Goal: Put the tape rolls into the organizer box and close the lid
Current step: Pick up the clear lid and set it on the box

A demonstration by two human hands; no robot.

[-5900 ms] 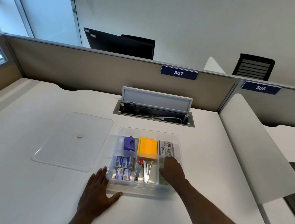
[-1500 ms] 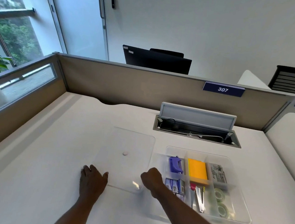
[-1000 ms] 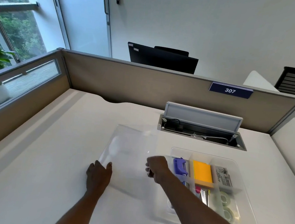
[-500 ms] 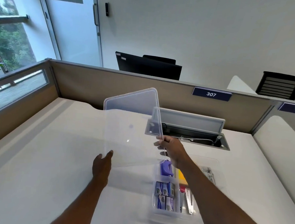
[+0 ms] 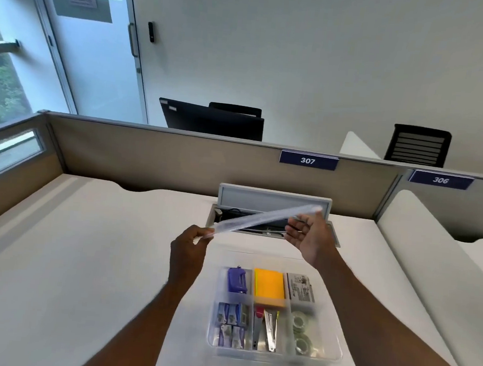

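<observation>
The clear organizer box (image 5: 334,341) sits open on the white desk in front of me. Two clear tape rolls (image 5: 299,332) lie in its front right compartment. I hold the clear lid (image 5: 263,218) in the air above and behind the box, seen almost edge-on and tilted up to the right. My left hand (image 5: 189,247) grips its left end. My right hand (image 5: 308,235) holds its right end with fingers partly spread.
Other compartments hold a purple item (image 5: 237,279), an orange pad (image 5: 269,287), small blue packs (image 5: 230,325) and metal tools (image 5: 267,329). An open cable hatch (image 5: 274,198) lies behind the lid. A partition (image 5: 163,158) bounds the desk; a white divider (image 5: 432,258) stands right.
The lid went from lying flat on the desk at the left to being lifted by both hands. It has swung right and now hangs nearly edge-on above the box's far side.
</observation>
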